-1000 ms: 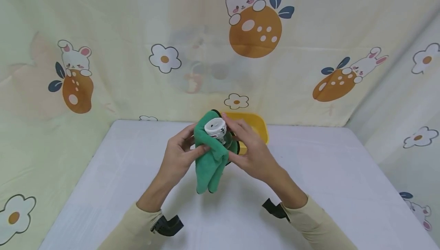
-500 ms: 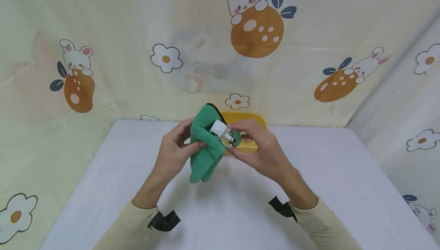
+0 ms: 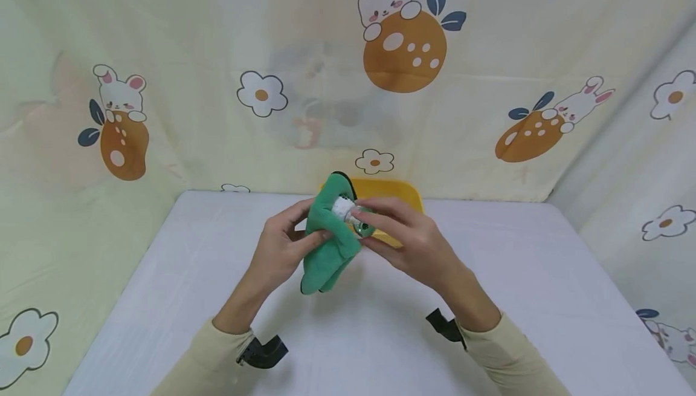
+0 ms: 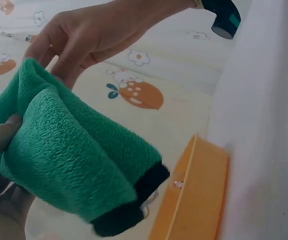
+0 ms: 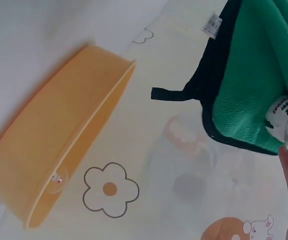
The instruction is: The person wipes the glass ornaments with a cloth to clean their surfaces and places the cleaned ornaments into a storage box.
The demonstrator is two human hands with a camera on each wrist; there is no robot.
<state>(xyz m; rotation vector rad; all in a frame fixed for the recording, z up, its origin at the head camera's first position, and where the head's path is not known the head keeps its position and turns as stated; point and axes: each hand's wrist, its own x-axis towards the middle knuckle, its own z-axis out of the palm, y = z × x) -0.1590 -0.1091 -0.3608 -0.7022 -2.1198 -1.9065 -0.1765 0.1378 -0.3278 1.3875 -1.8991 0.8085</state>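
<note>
In the head view my left hand (image 3: 280, 242) grips a folded green towel (image 3: 323, 260) with dark edging, its thumb pressed on the near side. Against the towel lies a small snow globe (image 3: 344, 208), with a white, dark-marked base and a clear ball. My right hand (image 3: 415, 242) pinches the ball, its fingers covering part of it. The right wrist view shows the globe's base (image 5: 280, 116) nestled in the towel and a fingertip at the ball. In the left wrist view the towel hides the globe.
Just behind the hands stands a yellow bin (image 3: 388, 187) on the white-covered table (image 3: 489, 275). A clear ball with a small figure (image 5: 57, 180) lies inside it. A curtain printed with rabbits and flowers (image 3: 190, 130) rises at the table's back.
The globe has tipped from base toward the camera to lying sideways, ball to the right. The right fingers have since moved further over the ball. The left hand keeps its hold on the towel.
</note>
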